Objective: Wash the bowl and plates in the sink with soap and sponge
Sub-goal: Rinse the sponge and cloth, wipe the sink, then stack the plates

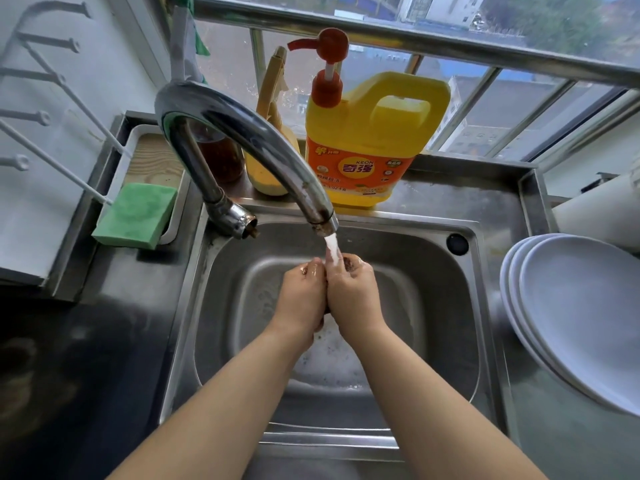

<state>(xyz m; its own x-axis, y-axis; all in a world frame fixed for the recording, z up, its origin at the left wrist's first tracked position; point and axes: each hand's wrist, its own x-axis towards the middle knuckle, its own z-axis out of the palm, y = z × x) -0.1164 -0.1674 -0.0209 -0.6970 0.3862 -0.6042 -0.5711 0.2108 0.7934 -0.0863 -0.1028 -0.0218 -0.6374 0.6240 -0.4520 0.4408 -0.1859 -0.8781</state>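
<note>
Head view shows the left hand (302,296) and right hand (352,293) pressed together over the sink (446,320), loosely curled, holding nothing, under the faucet (242,133) stream. White plates (581,317) are stacked right; green sponge (136,216) and soap jug (374,140) sit beyond.

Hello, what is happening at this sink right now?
A person is rinsing both hands together under the running tap: the left hand and the right hand press against each other in the stream, holding nothing. The sink has no dishes in it. White plates are stacked on the counter to the right, the green sponge lies at the left, and the yellow soap bottle stands behind.
</note>
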